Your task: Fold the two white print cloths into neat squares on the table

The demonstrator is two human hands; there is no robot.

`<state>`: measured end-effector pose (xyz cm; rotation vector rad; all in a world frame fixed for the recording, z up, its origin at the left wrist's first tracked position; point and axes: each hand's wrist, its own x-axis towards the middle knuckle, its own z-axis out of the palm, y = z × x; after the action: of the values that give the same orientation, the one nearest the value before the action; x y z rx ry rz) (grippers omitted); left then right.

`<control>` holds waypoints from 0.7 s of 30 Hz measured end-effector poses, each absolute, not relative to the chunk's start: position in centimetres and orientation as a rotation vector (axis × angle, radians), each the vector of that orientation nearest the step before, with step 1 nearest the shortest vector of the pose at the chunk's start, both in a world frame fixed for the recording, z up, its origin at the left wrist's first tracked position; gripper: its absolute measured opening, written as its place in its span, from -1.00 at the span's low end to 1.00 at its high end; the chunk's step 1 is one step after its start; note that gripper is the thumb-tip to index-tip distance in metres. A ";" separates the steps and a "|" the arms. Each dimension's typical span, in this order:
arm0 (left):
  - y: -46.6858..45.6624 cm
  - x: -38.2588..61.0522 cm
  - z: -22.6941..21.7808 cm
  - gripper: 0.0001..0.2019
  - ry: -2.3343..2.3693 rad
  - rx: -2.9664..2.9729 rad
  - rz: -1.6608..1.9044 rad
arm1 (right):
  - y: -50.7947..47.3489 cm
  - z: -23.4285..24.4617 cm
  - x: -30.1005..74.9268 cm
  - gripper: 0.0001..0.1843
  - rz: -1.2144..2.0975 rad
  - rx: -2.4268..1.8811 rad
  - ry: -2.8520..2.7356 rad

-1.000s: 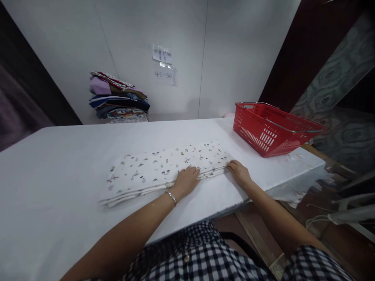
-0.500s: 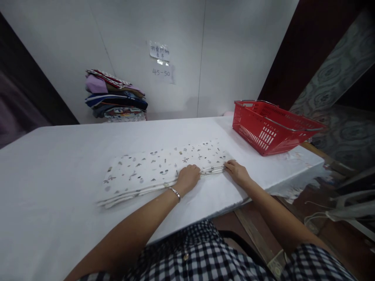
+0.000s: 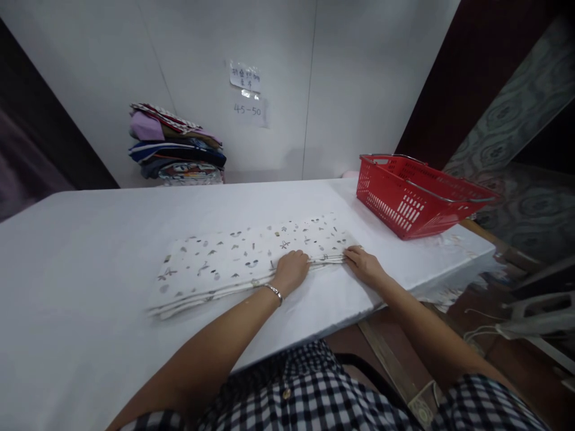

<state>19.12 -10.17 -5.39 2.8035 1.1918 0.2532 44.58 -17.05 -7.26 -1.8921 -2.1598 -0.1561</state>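
Note:
A white cloth (image 3: 242, 251) with small printed motifs lies on the table, folded into a long strip of several layers. At its near edge, right of the middle, my left hand (image 3: 291, 269) is closed on the layers, with the fingers curled over them. My right hand (image 3: 363, 263) pinches the near right corner of the same cloth. The undersides of the layers and both thumbs are hidden.
A white-covered table (image 3: 90, 251) carries the work. A red plastic basket (image 3: 404, 197) with metal handles stands at its right back. Folded clothes (image 3: 179, 146) are piled behind the far edge on the left. Paper notes (image 3: 246, 78) hang on the wall.
My left hand has shifted slightly to the right along the near edge of the cloth. My right hand stays at the corner, and the cloth lies almost unchanged.

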 end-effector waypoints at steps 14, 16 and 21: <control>-10.0 19.4 -5.6 -0.80 1.173 2.833 0.320 | -16.1 -6.7 44.1 -0.69 -0.184 -2.010 -2.026; -10.1 19.8 -5.8 -0.69 1.106 2.880 0.366 | -16.0 -6.6 44.0 -0.69 -0.218 -2.058 -1.991; -9.9 22.2 -5.8 -0.69 1.053 2.853 0.304 | -16.3 -6.6 43.5 -0.72 -0.328 -2.160 -1.908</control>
<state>22.22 -9.94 -5.81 2.8532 1.0532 0.3040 43.50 -16.32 -6.60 -2.1601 -1.9077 -0.3277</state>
